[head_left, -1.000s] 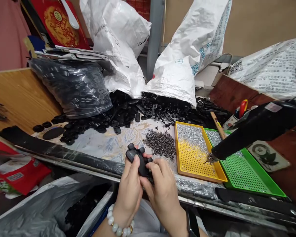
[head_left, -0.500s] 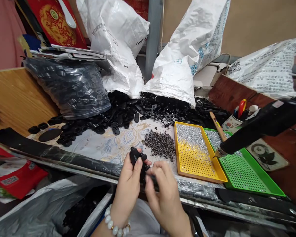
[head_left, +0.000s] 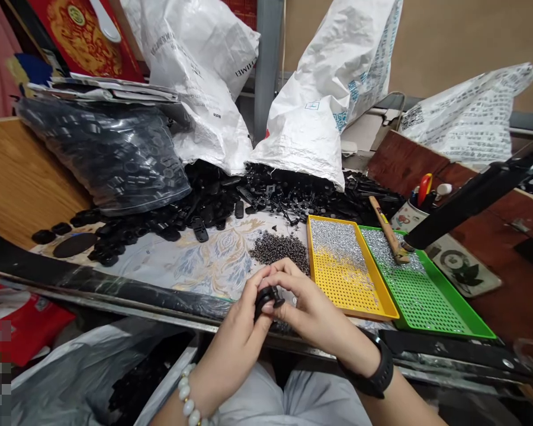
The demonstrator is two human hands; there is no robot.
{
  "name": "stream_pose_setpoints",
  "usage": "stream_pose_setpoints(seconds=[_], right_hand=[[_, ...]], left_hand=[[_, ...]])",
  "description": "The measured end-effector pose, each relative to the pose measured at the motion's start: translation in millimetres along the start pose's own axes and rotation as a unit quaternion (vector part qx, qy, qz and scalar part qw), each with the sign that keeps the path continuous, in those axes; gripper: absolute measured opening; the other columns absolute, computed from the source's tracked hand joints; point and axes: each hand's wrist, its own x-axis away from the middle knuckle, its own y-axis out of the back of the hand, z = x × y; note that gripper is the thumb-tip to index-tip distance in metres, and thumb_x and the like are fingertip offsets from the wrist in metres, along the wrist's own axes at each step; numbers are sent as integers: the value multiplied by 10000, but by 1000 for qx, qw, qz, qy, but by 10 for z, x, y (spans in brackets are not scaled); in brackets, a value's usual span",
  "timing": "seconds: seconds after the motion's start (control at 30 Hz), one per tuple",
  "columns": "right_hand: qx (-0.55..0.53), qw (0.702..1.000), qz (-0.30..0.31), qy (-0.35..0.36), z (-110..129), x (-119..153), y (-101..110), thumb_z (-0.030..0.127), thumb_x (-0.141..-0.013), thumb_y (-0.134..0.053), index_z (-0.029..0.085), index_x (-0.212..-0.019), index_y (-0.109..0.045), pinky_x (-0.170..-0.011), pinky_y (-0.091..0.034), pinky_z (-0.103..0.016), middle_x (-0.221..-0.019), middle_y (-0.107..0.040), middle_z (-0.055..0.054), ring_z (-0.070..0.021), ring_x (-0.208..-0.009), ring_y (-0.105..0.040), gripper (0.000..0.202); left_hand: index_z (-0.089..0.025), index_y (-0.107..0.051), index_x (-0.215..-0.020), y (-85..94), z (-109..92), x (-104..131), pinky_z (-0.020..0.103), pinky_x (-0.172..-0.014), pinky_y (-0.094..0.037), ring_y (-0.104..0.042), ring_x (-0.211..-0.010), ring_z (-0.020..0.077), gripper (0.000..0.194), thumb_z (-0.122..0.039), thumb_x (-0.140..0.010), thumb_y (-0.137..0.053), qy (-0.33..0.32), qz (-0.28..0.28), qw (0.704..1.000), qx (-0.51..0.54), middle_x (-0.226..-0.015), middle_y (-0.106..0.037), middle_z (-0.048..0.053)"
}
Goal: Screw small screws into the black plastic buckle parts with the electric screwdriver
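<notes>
Between both hands is a small black plastic part (head_left: 266, 297) with rounded knobs, held above the table's front edge. My left hand (head_left: 242, 325) closes around it from the left, thumb at its near side. From the right, the fingers of my right hand (head_left: 308, 307) grip the same part, thumb and forefinger bent around it. The fingers hide much of it, so its exact kind cannot be told. Just beyond the hands lies a heap of tiny dark metal pieces (head_left: 279, 248).
A yellow perforated tray (head_left: 337, 290) and a green tray (head_left: 430, 307) hold small silvery pieces; a wooden-handled brush (head_left: 384, 222) rests in the green one. A black power screwdriver (head_left: 462, 204) hangs over it. Black plastic parts (head_left: 199, 228) are piled behind, below white sacks (head_left: 308, 139).
The black part has been turned, and my right hand has moved up to wrap its far side. The view has shifted slightly right. The screwdriver has swung away from the yellow tray.
</notes>
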Motion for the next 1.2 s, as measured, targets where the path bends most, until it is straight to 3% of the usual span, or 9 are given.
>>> stream_pose_setpoints(seconds=[0.27, 0.6, 0.7, 0.8, 0.9, 0.97, 1.03, 1.1, 1.2], right_hand=[[14, 999, -46, 0, -39, 32, -57, 159, -793, -603, 225, -1005, -565, -913, -409, -320, -1011, -505, -23, -151, -998, -496, 225], [19, 998, -60, 10, -28, 28, -115, 147, -813, -567, 212, -952, -580, -830, -437, -304, -926, -557, -15, -148, -908, -521, 154], [38, 994, -80, 56, -33, 35, -61, 131, -827, -546, 215, -944, -578, -814, -447, -313, -930, -564, -23, -152, -907, -524, 147], [164, 966, -147, 133, -24, 60, -45, 70, -814, -489, 226, -1001, -578, -793, -443, -354, -949, -546, -48, -177, -918, -506, 260], [294, 913, -169, 227, -4, 107, -94, 86, -819, -493, 247, -1026, -588, -796, -430, -385, -979, -560, -65, -202, -952, -496, 279], [348, 884, -146, 277, -11, 150, -142, 103, -828, -508, 264, -1038, -589, -818, -427, -387, -1010, -590, -61, -203, -982, -502, 276], [375, 870, -128, 293, -48, 200, -185, 84, -830, -503, 278, -1078, -573, -844, -430, -382, -1045, -601, -57, -198, -1011, -507, 322], [356, 882, -160, 265, -109, 249, -224, 36, -826, -465, 284, -1141, -527, -865, -435, -379, -1096, -569, -66, -192, -1040, -502, 405], [227, 933, -236, 149, -191, 294, -292, 69, -835, -461, 255, -1166, -456, -862, -452, -361, -1105, -506, -85, -186, -1041, -498, 379]], left_hand=[[-281, -377, -1369, -50, 50, 52, 364, -1139, -122, -287, -1347, 199, 581, -175, -816, -520, 31, -23, 999, 12, -1446, -363, 32], [-290, -340, -1369, -31, 56, 38, 286, -1102, -212, -301, -1334, 166, 509, -248, -872, -439, 26, -8, 999, -47, -1451, -348, 15], [-303, -361, -1346, 8, 43, 38, 302, -1062, -268, -356, -1292, 193, 549, -258, -827, -532, 42, -51, 997, -32, -1408, -397, 37], [-248, -512, -1187, 57, -1, 27, 269, -875, -413, -514, -1081, 196, 441, -357, -771, -614, 102, -135, 982, 89, -1135, -572, 65], [-196, -621, -921, 84, -63, 2, 221, -624, -450, -559, -770, 144, 354, -510, -761, -584, 232, -102, 917, 308, -854, -603, 36], [-175, -637, -777, 90, -95, -23, 186, -551, -435, -526, -643, 98, 277, -446, -725, -661, 270, -90, 871, 401, -759, -593, 8], [-164, -646, -727, 97, -114, -51, 157, -551, -437, -520, -618, 73, 156, -296, -694, -723, 247, -100, 859, 438, -737, -600, -6], [-181, -670, -799, 108, -127, -72, 159, -620, -468, -559, -695, 83, 94, -224, -721, -700, 202, -91, 865, 450, -808, -633, 2], [-240, -660, -935, 114, -145, -84, 192, -752, -494, -590, -854, 107, 158, -206, -782, -639, 150, -76, 879, 447, -944, -652, 3]])
